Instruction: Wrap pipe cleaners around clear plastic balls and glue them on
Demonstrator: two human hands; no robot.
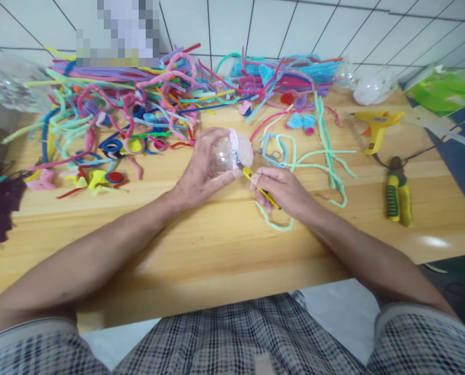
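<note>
My left hand [203, 169] is wrapped round a clear plastic ball [221, 155] with a pale pink band [234, 141] round its middle and a whitish-pink right side. In my right hand [281, 188] is a yellow utility knife [260, 187], gripped like a pen. Its tip touches or nearly touches the band on the ball's near side; the exact contact is too small to make out. Just beyond my right hand lie a pair of scissors [273, 155] and loops of blue and mint-green pipe cleaner [294, 151].
Bundles of coloured pipe cleaners [111, 78] heap along the tiled wall. A yellow glue gun [377, 125] and green-yellow pliers [399, 192] lie to the right, with a green packet [443, 91] behind. Other clear balls [369, 89] stand at the back right. Purple cloth [1, 208] hangs at the left.
</note>
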